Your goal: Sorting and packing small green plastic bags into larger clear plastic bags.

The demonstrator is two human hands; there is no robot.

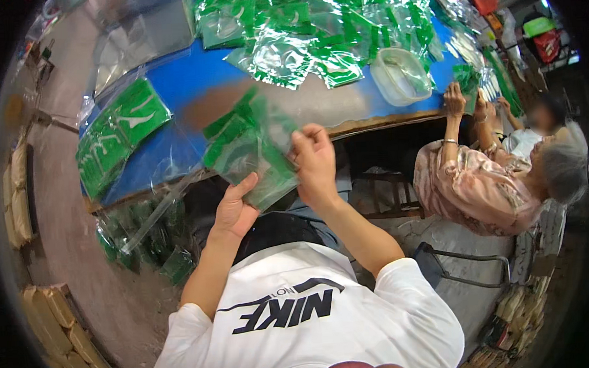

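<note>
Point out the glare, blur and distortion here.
Head view: white glare flecks the heaped green bags; head view: a hazy patch lies on the blue table beyond the held bag; head view: the wide lens curves the picture inside black corners.

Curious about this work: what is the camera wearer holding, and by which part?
Green and clear packaging: the left hand holds its lower left edge, the right hand its right edge.

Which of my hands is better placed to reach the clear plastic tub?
Probably your right hand: it's nearer the tub. Your left hand is farther left, holding the green packet.
</note>
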